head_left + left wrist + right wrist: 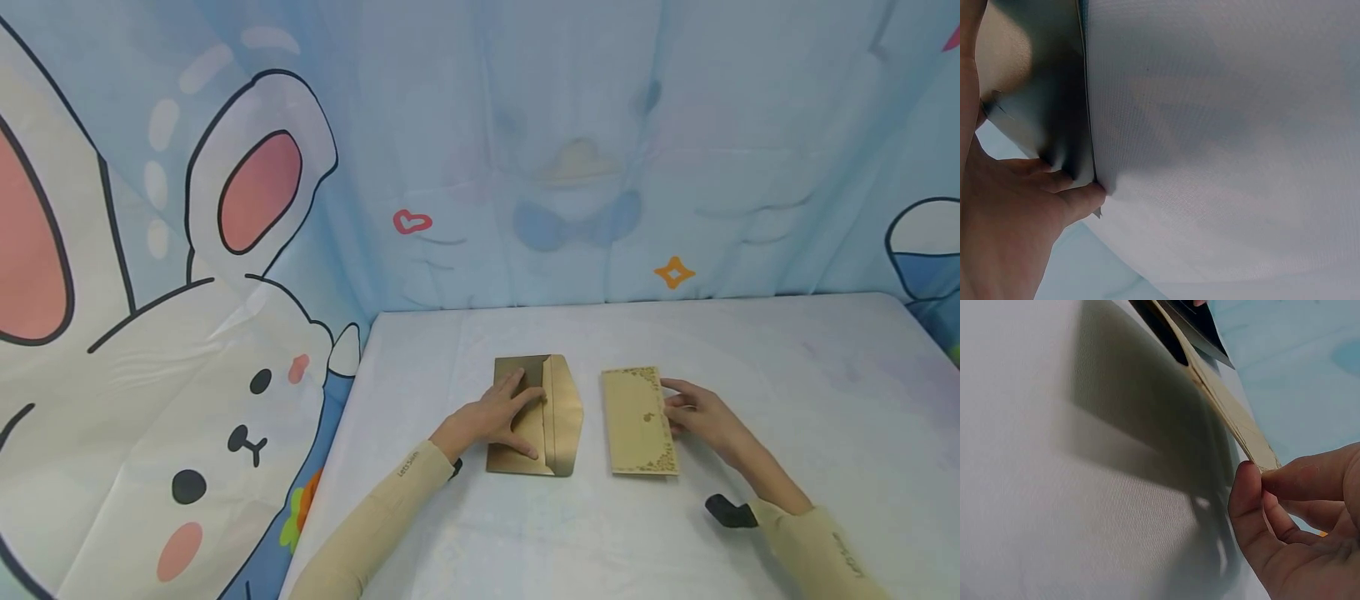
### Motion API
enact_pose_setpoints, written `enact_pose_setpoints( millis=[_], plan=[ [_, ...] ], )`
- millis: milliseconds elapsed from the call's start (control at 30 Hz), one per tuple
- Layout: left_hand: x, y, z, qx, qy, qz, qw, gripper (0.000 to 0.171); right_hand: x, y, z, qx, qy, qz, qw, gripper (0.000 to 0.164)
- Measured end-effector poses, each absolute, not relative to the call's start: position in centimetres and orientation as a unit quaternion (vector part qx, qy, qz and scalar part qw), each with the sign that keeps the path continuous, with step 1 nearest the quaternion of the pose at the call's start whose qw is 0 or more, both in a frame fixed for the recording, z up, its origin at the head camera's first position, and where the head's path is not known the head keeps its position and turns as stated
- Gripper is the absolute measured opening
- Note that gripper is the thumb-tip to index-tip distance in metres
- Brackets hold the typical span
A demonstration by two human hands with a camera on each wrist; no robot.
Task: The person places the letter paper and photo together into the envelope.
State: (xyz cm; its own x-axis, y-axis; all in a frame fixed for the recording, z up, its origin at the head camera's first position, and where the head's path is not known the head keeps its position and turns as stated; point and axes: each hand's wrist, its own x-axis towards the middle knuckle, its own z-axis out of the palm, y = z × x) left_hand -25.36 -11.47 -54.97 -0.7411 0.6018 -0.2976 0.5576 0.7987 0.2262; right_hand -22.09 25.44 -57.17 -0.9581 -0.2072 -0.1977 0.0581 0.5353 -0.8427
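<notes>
A gold envelope point(564, 417) lies on the white table with its pointed flap spread out to the right. My left hand point(491, 417) rests on it with fingers spread over its body; in the left wrist view, fingertips touch the shiny envelope point(1054, 81) near its edge. To the right is a cream-gold card point(637, 421) with ornate corner patterns. My right hand point(705, 419) pinches the card's right edge between thumb and fingers. The right wrist view shows the card point(1232, 403) tilted, its held edge raised over the table and casting a shadow.
The white-covered table point(810, 375) reaches back to a light blue curtain point(450, 150) with printed shapes. A large cartoon rabbit print point(210, 400) hangs along the left side. A black strap point(729, 511) is at the right wrist.
</notes>
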Motion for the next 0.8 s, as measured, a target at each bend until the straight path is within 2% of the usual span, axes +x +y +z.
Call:
enact_pose_setpoints(
  millis=[800],
  plan=[
    [-25.3, -11.4, -54.8, 0.309, 0.931, 0.065, 0.184, 0.106, -22.7, 21.5, -56.8, -0.059, 0.842, -0.518, 0.141, 0.061]
  ],
)
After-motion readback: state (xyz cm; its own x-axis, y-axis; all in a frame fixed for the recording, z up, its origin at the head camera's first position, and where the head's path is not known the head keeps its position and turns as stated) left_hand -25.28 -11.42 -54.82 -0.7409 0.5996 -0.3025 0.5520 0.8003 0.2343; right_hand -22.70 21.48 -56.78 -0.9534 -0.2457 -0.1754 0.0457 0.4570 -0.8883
